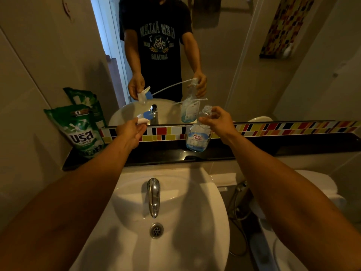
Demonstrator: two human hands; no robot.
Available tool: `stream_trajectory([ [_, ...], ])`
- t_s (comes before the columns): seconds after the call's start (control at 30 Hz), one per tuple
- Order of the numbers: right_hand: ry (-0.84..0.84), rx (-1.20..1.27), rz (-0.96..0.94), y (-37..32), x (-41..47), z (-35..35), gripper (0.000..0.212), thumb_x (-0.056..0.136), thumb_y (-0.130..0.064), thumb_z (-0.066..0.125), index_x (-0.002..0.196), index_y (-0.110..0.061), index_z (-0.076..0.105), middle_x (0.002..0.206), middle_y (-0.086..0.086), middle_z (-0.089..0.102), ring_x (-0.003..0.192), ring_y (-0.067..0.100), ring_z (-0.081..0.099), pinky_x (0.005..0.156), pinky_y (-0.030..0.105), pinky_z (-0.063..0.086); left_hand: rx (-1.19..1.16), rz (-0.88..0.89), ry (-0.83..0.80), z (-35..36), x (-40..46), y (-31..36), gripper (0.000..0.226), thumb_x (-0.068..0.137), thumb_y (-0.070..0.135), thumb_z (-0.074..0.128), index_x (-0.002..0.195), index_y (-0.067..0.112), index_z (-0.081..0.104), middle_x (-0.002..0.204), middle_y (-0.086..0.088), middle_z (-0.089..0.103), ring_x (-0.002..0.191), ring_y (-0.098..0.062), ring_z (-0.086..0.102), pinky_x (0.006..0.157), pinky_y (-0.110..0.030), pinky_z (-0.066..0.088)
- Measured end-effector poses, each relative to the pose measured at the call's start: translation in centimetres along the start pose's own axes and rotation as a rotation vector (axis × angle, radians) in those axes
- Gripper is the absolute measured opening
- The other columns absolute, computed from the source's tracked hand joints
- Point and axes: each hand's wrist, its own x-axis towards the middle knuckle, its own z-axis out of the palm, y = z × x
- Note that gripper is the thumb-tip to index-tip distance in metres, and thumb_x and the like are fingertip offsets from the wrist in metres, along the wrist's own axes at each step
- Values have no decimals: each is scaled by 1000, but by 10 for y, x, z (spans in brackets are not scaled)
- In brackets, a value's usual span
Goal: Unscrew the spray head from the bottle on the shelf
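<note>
Down below, white basin (175, 251) and chrome tap (154, 196) sit under both forearms. Up at the black ledge (293, 145), the right hand (218, 122) curls round the neck of the clear spray bottle (198, 137), mouth uncapped. Left hand (130, 133) pinches the blue-and-white trigger head (145, 117), well apart from it, its dip tube showing only in the mirror (224, 55). Looks like mid-refill or reassembly; threading back needs lining up. Green pouch (82, 132) crowds the left, open ledge to the right.
</note>
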Motion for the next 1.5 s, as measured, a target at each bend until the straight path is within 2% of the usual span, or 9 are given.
stream_trajectory([
  [0.27, -128, -59, -43, 13, -3, 32, 38, 84, -19, 84, 117, -24, 66, 110, -1, 72, 97, 12, 71, 72, 24, 59, 105, -61, 187, -37, 15, -27, 37, 97, 20, 60, 131, 6, 57, 124, -13, 68, 109, -21, 69, 85, -31, 56],
  [0.37, -175, -60, -78, 17, -3, 47, 40, 85, -20, 83, 122, -18, 67, 116, 0, 73, 106, 17, 70, 83, 33, 60, 187, -44, 282, -46, 25, -41, 24, 95, 20, 64, 112, 4, 61, 121, -11, 68, 109, -23, 68, 68, -26, 54],
  [0.43, -198, -37, -91, 18, -2, 58, 40, 85, -17, 83, 122, -17, 67, 118, 2, 73, 110, 19, 70, 89, 38, 60, 241, -57, 295, -49, 32, -47, 16, 95, 16, 61, 105, 3, 61, 112, -12, 70, 88, -20, 72, 60, -18, 53],
  [0.5, -220, -20, -96, 17, 0, 70, 36, 86, -14, 82, 118, -20, 67, 117, 2, 73, 109, 19, 70, 91, 39, 60, 343, -70, 295, -52, 41, -54, 9, 95, 13, 61, 95, 4, 63, 82, -5, 67, 51, -10, 53, 37, -14, 38],
  [0.57, -244, -17, -100, 17, 4, 82, 34, 87, -12, 80, 117, -21, 66, 116, 2, 74, 108, 19, 70, 92, 40, 60, 418, -80, 290, -54, 50, -61, 10, 95, 10, 60, 87, 5, 62, 66, -3, 57, 45, -9, 40, 31, -14, 28],
  [0.9, -234, -80, -138, 20, 21, 119, 43, 90, -13, 77, 130, -11, 63, 122, 2, 71, 114, 18, 66, 98, 39, 57, 491, -54, 308, -66, 80, -86, 19, 91, 6, 63, 107, -2, 68, 74, -8, 62, 55, -12, 53, 50, -20, 43],
  [1.1, -198, -165, -156, 30, 27, 130, 48, 89, -11, 78, 134, -15, 62, 122, -4, 68, 105, 0, 61, 84, 16, 49, 715, 66, 310, -76, 93, -100, 22, 91, 10, 68, 111, 2, 70, 104, -16, 72, 92, -24, 70, 86, -36, 59],
  [1.27, -186, -212, -104, 48, 24, 131, 56, 91, -6, 76, 142, -16, 56, 135, 1, 64, 122, 10, 58, 98, 34, 55, 878, 136, 335, -81, 96, -106, 24, 91, 13, 68, 114, 5, 70, 111, -18, 69, 102, -31, 68, 90, -46, 57],
  [1.5, -207, -179, -43, 53, 17, 133, 61, 93, -3, 71, 148, -18, 49, 146, 5, 58, 136, 23, 54, 103, 51, 55, 1003, 225, 353, -83, 86, -112, 19, 90, 16, 69, 108, 7, 70, 106, -12, 69, 99, -28, 65, 85, -39, 54],
])
